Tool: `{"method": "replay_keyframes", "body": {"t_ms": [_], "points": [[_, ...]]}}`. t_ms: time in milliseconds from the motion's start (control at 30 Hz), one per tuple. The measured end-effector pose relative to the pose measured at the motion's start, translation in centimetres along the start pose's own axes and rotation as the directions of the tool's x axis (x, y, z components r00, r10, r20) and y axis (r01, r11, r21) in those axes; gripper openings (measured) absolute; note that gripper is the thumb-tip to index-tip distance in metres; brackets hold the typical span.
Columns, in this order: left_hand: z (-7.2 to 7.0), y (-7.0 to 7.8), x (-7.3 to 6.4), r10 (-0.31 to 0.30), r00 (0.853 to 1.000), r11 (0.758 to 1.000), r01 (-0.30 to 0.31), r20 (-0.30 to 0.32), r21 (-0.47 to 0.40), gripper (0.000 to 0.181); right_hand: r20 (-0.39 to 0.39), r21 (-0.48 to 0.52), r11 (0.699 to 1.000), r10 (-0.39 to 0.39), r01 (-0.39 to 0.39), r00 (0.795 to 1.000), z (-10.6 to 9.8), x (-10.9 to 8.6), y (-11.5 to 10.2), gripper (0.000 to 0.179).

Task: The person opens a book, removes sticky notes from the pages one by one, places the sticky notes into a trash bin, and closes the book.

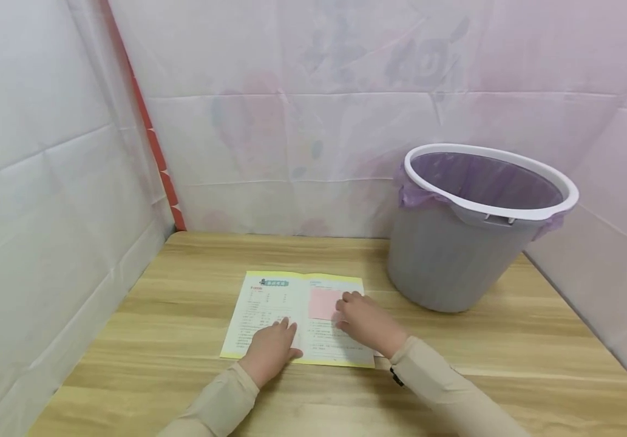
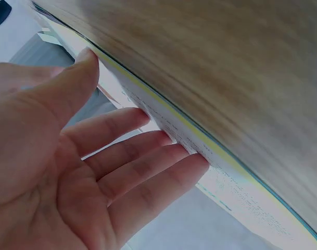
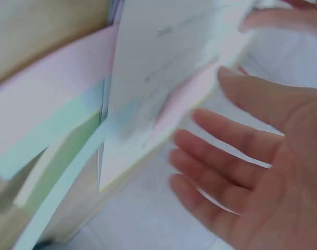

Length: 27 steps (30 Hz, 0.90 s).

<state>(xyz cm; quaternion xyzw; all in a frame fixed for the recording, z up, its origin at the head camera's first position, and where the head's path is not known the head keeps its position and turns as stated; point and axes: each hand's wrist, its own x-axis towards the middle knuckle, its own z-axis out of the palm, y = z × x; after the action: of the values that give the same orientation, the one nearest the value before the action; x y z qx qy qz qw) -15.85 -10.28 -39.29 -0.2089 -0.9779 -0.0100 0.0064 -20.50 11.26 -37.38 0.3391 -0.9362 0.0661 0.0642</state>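
An open booklet (image 1: 269, 298) with printed pages and yellow edges lies flat on the wooden table. On its right-hand page is a pink sticky note (image 1: 323, 304). My left hand (image 1: 271, 347) rests on the lower left page near the fold, and the left wrist view shows its fingers (image 2: 148, 195) extended, fingertips at the paper. Over the right page, my right hand (image 1: 366, 319) has its fingertips at the note's right edge. In the right wrist view its fingers (image 3: 215, 156) are spread and loosely bent, with nothing visibly pinched. Whether they touch the note is unclear.
A grey trash bin (image 1: 444, 261) with a white rim and purple liner stands on the table, right of the booklet. Pink and pale green paper strips (image 3: 59, 73) stick out beside the booklet's edge. Pale sheeting (image 1: 269, 152) encloses the table's back and sides.
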Motion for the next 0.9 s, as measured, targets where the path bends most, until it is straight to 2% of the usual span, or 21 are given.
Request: {"method": "replay_keyframes", "body": {"t_ms": [67,167,333,533,733,900], "points": [[0.1,0.2,0.2,-0.003,1.0,1.0,0.003,0.005,-0.003,0.057,-0.023,-0.109,0.993,-0.037,0.035,0.999,0.6,0.8,-0.1,0.022],[0.3,0.5,0.4,-0.002,1.0,1.0,0.002,0.009,-0.007,0.058,-0.029,-0.249,0.966,-0.084,0.074,0.996,1.4,1.6,0.0,0.029],[0.4,0.7,0.4,-0.005,1.0,1.0,0.005,-0.005,0.005,0.057,-0.053,-0.383,0.916,-0.148,0.117,0.988,2.0,2.3,-0.2,0.022],[0.2,0.5,0.3,-0.001,1.0,1.0,0.002,-0.023,0.028,0.056,-0.046,-0.411,0.907,-0.119,0.09,0.992,1.8,2.8,-0.5,0.014],[0.1,0.4,0.3,-0.016,1.0,0.999,0.016,0.0,0.035,0.056,-0.059,-0.357,0.934,-0.032,0.009,0.998,1.7,3.1,-0.3,0.007],[0.0,0.2,0.1,-0.013,1.0,0.999,0.013,-0.008,0.043,0.056,-0.091,-0.311,0.95,0.008,-0.036,0.996,1.4,3.1,-0.2,0.006]]}}
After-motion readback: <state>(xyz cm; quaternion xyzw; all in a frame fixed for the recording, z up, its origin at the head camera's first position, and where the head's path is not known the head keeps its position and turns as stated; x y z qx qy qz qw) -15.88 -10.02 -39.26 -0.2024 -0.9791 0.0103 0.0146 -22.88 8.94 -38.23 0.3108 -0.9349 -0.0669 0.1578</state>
